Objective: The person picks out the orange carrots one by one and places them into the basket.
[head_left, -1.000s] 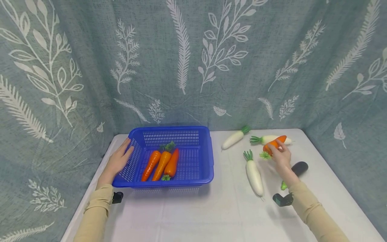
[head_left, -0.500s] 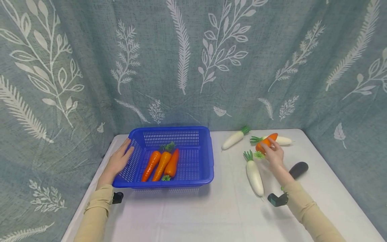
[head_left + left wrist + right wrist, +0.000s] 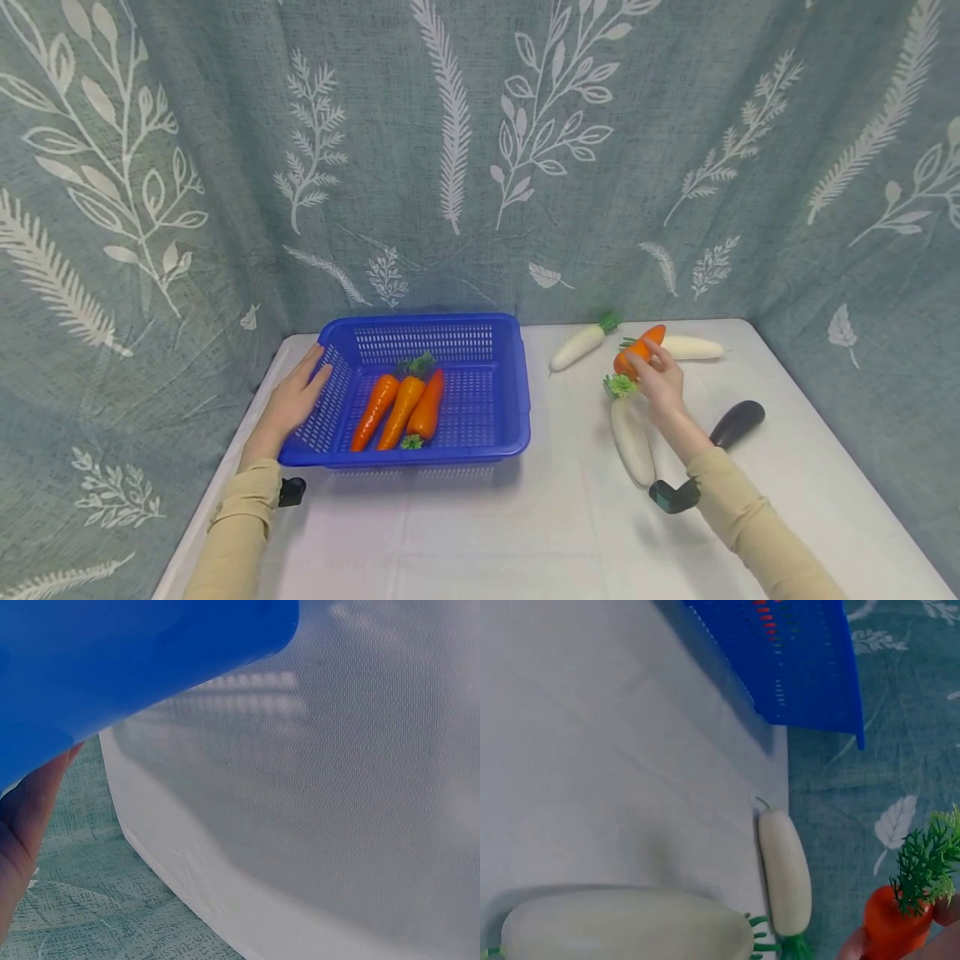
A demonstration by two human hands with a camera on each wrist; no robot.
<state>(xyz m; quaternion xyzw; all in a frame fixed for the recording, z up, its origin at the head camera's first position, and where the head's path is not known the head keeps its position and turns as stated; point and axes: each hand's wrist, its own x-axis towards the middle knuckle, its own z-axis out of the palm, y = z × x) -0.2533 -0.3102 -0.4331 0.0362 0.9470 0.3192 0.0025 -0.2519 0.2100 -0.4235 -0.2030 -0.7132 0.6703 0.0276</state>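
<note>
My right hand (image 3: 662,385) pinches an orange carrot (image 3: 654,335) between thumb and fingers, above the right part of the table. In the right wrist view the carrot (image 3: 885,930) shows its leafy green top at the lower right. The leaves overlap the top of a white radish (image 3: 634,446) in the head view. My left hand (image 3: 288,407) rests with straight fingers along the left rim of a blue plastic basket (image 3: 450,454). Three carrots (image 3: 401,412) lie in that basket. In the left wrist view, part of the hand (image 3: 34,810) shows beneath the basket's blue side (image 3: 135,652).
Two more white radishes lie at the back of the white table (image 3: 555,533): one radish (image 3: 579,347) nearer the basket, another radish (image 3: 693,347) behind the held carrot. A dark eggplant (image 3: 741,419) lies at the right, partly hidden by my forearm. A patterned curtain (image 3: 480,167) hangs behind.
My right hand has moved left with the carrot, from over the rear right radish to above the leaves of the front one. The left hand and basket stay still.
</note>
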